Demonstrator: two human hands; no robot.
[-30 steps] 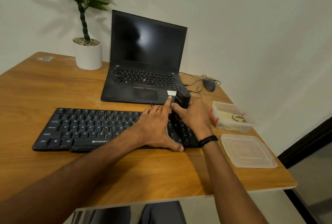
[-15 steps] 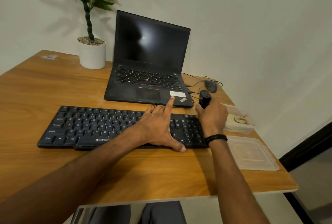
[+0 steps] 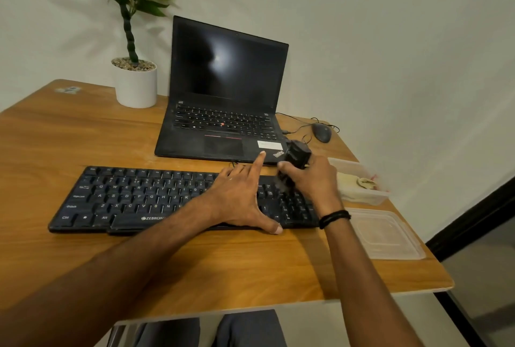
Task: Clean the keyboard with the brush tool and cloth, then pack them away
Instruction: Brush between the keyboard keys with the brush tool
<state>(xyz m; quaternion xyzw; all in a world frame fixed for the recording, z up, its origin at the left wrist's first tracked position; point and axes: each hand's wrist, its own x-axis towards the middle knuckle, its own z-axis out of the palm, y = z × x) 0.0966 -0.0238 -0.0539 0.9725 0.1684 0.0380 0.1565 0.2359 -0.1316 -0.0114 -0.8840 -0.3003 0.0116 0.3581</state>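
Note:
A black keyboard [image 3: 133,199] lies across the middle of the wooden desk [image 3: 83,135]. My left hand [image 3: 239,201] rests flat on its right half, fingers spread, thumb at the front edge and index finger pointing toward the laptop. My right hand [image 3: 315,182] grips the black brush tool [image 3: 299,155] above the keyboard's right end, its bristles down at the keys. A pale cloth [image 3: 348,181] lies in the clear plastic box [image 3: 373,199] just right of the keyboard.
An open black laptop [image 3: 223,123] stands behind the keyboard. A potted plant [image 3: 136,84] is at the back left, and a mouse [image 3: 322,132] with its cable at the back right. The box's clear lid [image 3: 386,235] lies near the desk's right edge.
My right hand has swept the brush tool back left over the keyboard's right end after moving right. My left hand stays in place on the keys.

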